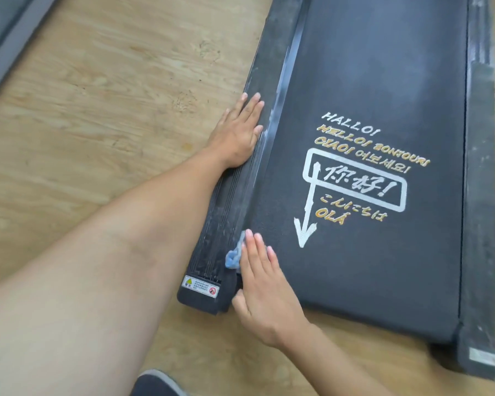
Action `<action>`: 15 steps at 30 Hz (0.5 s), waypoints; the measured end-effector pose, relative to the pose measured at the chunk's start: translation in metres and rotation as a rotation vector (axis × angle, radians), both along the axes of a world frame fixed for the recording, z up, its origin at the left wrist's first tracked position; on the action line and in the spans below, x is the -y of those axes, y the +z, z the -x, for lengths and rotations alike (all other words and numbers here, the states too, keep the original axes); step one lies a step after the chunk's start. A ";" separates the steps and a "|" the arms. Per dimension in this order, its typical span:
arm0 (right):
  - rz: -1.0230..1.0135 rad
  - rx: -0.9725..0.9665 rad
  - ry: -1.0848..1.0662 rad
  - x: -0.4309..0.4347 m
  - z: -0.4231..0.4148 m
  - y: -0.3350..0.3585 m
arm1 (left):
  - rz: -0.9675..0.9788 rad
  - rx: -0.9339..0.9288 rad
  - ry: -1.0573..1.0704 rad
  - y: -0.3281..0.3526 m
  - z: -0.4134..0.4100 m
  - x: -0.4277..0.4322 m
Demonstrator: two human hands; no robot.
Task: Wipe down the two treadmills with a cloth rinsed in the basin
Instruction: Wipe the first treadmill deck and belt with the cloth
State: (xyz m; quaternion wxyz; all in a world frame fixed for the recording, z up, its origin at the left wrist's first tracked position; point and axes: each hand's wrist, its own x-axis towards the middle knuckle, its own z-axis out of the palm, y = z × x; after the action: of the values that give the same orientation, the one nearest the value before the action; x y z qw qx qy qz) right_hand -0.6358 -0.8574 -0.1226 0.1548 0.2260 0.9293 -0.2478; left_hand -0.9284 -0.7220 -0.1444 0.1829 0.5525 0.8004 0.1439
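Observation:
A black treadmill (383, 81) lies flat on the wooden floor, its belt printed with white and gold greetings and a white arrow. My left hand (237, 132) rests flat with straight fingers on the treadmill's left side rail (226, 218). My right hand (263, 284) presses a small blue cloth (235, 254) with straight fingers against the seam between the left rail and the belt, near the treadmill's near end. Most of the cloth is hidden under my fingers. The right side rail (479, 195) looks dusty and grey.
Part of a grey frame, perhaps the second treadmill (3, 44), shows at the top left corner. Bare wooden floor (112, 95) lies between the two. A dark shoe toe (157, 384) shows at the bottom edge. A warning sticker (200, 287) marks the left rail's near end.

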 end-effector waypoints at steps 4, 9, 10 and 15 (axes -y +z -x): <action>-0.204 0.015 -0.033 -0.067 0.036 -0.014 | 0.014 0.005 0.000 0.003 0.002 -0.003; -0.134 0.005 -0.081 -0.084 0.055 -0.014 | 0.105 -0.017 -0.019 0.007 -0.001 -0.004; -0.104 -0.021 -0.034 -0.063 0.037 -0.013 | 0.136 -0.014 -0.024 0.008 0.000 -0.006; -0.089 -0.023 -0.020 0.008 -0.012 0.003 | 0.461 0.002 -0.024 0.051 -0.002 -0.029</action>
State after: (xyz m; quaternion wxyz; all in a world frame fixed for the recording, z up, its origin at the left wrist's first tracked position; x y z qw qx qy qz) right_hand -0.6236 -0.8656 -0.1198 0.1313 0.2391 0.9388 -0.2105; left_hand -0.9264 -0.6933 -0.0931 0.3069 0.5053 0.8053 -0.0442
